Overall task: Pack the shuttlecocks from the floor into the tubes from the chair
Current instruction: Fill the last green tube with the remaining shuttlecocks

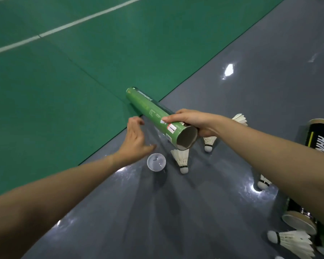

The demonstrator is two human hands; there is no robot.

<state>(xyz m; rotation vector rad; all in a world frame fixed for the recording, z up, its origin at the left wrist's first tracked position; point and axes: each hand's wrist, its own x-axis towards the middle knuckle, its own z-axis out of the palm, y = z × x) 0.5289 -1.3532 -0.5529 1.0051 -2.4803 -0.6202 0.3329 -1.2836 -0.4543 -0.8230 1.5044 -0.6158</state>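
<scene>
While the right hand (192, 121) gripped the green tube (158, 116) near its open end, the left hand (136, 139) hung spread, empty; shuttlecocks (181, 158) lay just below that opening.

The person's left hand (136, 136) and right hand (194, 119) are bare, as are the slender left forearm (64, 186) and right forearm (269, 157), uncovered from the wrists to the frame's edge. The right thumb's nail appears cut short.

Green tube (153, 113) uncapped, tilted; white shuttlecocks (181, 159) scattered on floor.
</scene>
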